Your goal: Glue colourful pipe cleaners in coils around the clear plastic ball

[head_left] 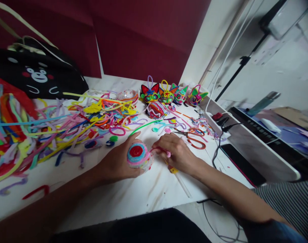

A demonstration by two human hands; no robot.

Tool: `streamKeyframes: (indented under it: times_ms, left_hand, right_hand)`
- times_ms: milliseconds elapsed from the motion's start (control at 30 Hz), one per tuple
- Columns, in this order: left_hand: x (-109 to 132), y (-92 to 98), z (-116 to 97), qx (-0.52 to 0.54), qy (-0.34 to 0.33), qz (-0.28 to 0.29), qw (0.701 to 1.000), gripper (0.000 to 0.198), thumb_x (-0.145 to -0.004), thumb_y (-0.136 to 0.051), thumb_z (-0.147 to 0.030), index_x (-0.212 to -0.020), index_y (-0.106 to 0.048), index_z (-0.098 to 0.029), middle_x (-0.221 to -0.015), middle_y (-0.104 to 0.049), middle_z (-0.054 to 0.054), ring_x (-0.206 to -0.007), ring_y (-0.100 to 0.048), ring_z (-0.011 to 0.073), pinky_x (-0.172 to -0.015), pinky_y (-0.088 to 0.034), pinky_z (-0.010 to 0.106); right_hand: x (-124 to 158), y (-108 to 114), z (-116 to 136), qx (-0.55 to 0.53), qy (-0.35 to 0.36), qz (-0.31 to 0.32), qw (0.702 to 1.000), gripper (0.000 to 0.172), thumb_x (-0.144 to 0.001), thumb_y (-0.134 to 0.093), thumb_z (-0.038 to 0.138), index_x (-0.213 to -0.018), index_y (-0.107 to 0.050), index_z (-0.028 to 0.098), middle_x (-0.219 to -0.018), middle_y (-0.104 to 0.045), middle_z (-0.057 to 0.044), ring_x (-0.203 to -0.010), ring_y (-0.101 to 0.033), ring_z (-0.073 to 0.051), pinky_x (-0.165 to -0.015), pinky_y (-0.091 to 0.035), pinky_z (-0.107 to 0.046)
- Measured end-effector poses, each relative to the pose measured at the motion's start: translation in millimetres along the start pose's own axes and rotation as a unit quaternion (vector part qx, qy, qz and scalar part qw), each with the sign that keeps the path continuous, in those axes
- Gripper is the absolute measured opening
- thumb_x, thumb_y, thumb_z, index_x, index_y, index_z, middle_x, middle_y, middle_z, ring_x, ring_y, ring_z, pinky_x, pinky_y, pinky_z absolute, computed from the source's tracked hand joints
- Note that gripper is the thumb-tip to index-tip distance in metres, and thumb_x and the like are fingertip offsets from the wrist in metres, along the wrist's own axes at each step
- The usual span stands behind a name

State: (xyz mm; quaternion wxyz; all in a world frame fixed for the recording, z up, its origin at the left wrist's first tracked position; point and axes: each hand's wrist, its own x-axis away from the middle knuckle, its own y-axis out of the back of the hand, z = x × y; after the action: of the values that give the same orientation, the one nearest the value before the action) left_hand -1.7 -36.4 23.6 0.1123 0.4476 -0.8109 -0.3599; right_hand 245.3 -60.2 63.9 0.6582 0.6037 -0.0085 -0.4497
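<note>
My left hand [121, 157] is closed around a clear ball [147, 164]. A coil of red, light blue and pink pipe cleaner [136, 152] covers the side facing me. At the ball's right side my right hand [174, 150] pinches a pink pipe cleaner [155, 149], which runs to the coil; its curled end shows below the fingers. Beneath this hand is a yellow piece [172, 169] with a translucent stick [183, 185], partly hidden. Orange-handled scissors [197, 139] lie just beyond my right hand.
A heap of loose pipe cleaners [93, 118] spreads across the left. Several decorated animal-head balls [166, 96] stand at the back, beside a wrapped red-and-pink ball [155, 110]. A phone [242, 165] and cables lie right; a black bag [37, 74] sits back left.
</note>
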Motion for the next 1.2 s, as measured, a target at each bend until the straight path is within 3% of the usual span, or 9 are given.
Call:
streamKeyframes:
  times_ms: [367, 567, 733, 967, 1067, 1200]
  left_hand:
    - [-3, 3.3, 6, 0.001, 0.018, 0.061, 0.998, 0.110, -0.064, -0.080, -0.048, -0.154, -0.020, -0.027, -0.142, -0.062, 0.012, -0.128, -0.061, 0.0416, -0.096, -0.057, 0.048]
    - [-2, 4.6, 6, 0.014, -0.002, 0.080, 0.997, 0.101, -0.071, -0.076, -0.042, -0.155, -0.023, -0.026, -0.145, -0.059, 0.011, -0.131, -0.059, 0.0397, -0.104, -0.052, 0.050]
    - [-1, 3.7, 9, 0.014, 0.001, 0.090, 0.996, 0.108, -0.067, -0.080, -0.041, -0.157, -0.021, -0.029, -0.150, -0.056, 0.011, -0.135, -0.056, 0.0407, -0.111, -0.048, 0.053]
    - [5, 2.5, 12, 0.011, -0.014, 0.094, 0.995, 0.107, -0.074, -0.077, -0.047, -0.160, -0.018, -0.022, -0.159, -0.045, 0.016, -0.145, -0.045, 0.0417, -0.120, -0.037, 0.057]
    - [7, 0.3, 17, 0.015, -0.022, 0.080, 0.996, 0.097, -0.085, -0.070, -0.055, -0.161, -0.018, -0.026, -0.156, -0.049, 0.013, -0.139, -0.052, 0.0384, -0.118, -0.040, 0.054]
    - [9, -4.0, 20, 0.010, -0.029, 0.050, 0.998, 0.081, -0.094, -0.060, -0.054, -0.161, -0.021, -0.029, -0.149, -0.057, 0.009, -0.130, -0.059, 0.0327, -0.114, -0.044, 0.049]
  right_hand:
    - [3, -13, -15, -0.041, -0.023, 0.029, 0.998, 0.018, -0.102, -0.057, 0.022, -0.094, -0.072, 0.015, -0.086, -0.074, -0.008, -0.079, -0.065, -0.019, -0.078, -0.048, -0.031]
    - [-2, -17, -19, -0.047, -0.013, 0.057, 0.997, 0.016, -0.101, -0.059, 0.021, -0.094, -0.072, 0.014, -0.087, -0.075, -0.009, -0.082, -0.067, -0.019, -0.080, -0.048, -0.031]
    - [-3, -19, -23, -0.031, -0.023, 0.114, 0.993, 0.011, -0.099, -0.063, 0.021, -0.098, -0.072, 0.015, -0.091, -0.076, -0.008, -0.088, -0.068, -0.020, -0.081, -0.045, -0.032]
    - [-6, -19, -26, -0.034, -0.014, 0.129, 0.991, 0.016, -0.101, -0.062, 0.023, -0.096, -0.073, 0.013, -0.089, -0.074, -0.009, -0.087, -0.067, -0.020, -0.079, -0.041, -0.033]
    - [-9, -19, -26, -0.032, -0.007, 0.141, 0.989, 0.019, -0.102, -0.059, 0.023, -0.096, -0.074, 0.013, -0.088, -0.074, -0.008, -0.086, -0.067, -0.020, -0.079, -0.039, -0.033]
    - [-14, -16, -27, -0.029, -0.004, 0.159, 0.987, 0.015, -0.099, -0.060, 0.019, -0.095, -0.074, 0.015, -0.087, -0.073, -0.007, -0.085, -0.065, -0.020, -0.078, -0.036, -0.033]
